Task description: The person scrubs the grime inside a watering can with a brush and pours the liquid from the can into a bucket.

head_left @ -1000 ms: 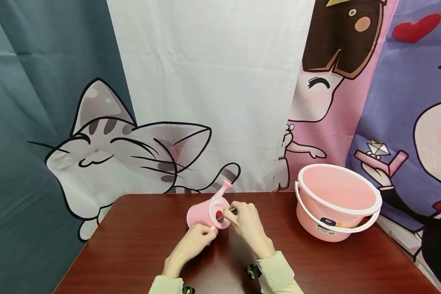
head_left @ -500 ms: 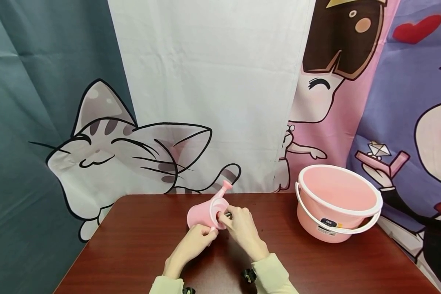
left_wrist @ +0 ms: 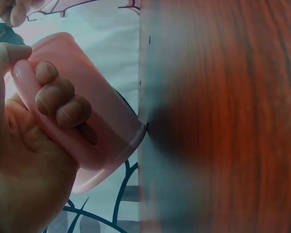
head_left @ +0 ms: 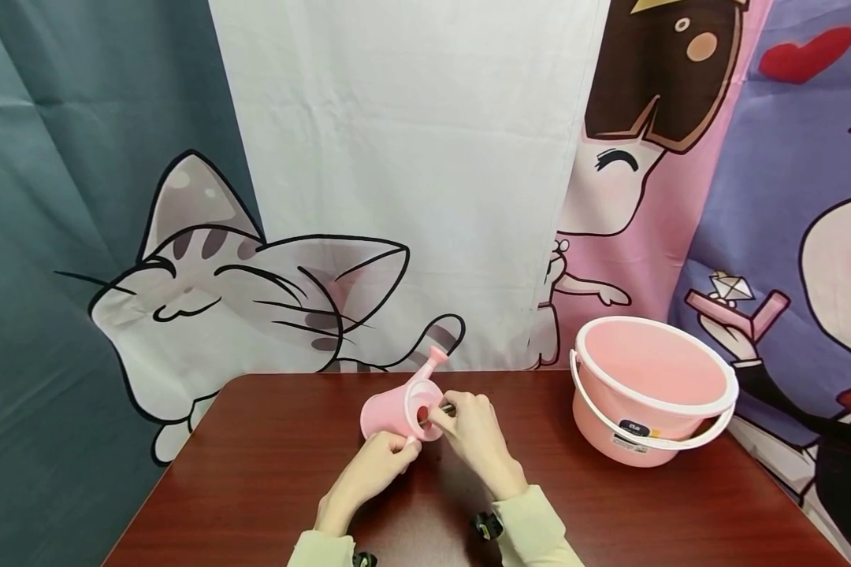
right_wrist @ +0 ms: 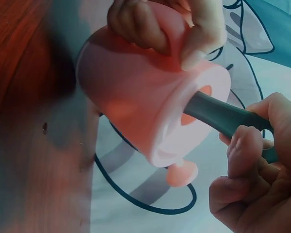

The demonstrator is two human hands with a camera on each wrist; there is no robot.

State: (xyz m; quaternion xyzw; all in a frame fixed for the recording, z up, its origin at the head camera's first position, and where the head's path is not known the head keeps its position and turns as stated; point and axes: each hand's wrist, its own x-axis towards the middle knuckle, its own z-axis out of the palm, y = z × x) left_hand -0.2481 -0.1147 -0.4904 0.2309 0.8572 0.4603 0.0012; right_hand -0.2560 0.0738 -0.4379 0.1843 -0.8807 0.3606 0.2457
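Observation:
A pink watering can is tipped over the table, its mouth turned toward the right and its spout pointing up and away. Its handle is gripped by my left hand, fingers curled through the loop in the left wrist view. My right hand pinches a tool with a dark green handle that has a hole near its end. The tool reaches into the can's mouth, so its working end is hidden. Something red shows inside the opening. The can's bottom edge is right at the tabletop.
A pink bucket with a white rim and handle stands on the right side of the brown table. Behind the table hangs a cloth printed with a cat and cartoon figures.
My right hand moved left toward the can's mouth half a second ago, pushing the tool deeper, then came back right. The left hand and the can have stayed in place.

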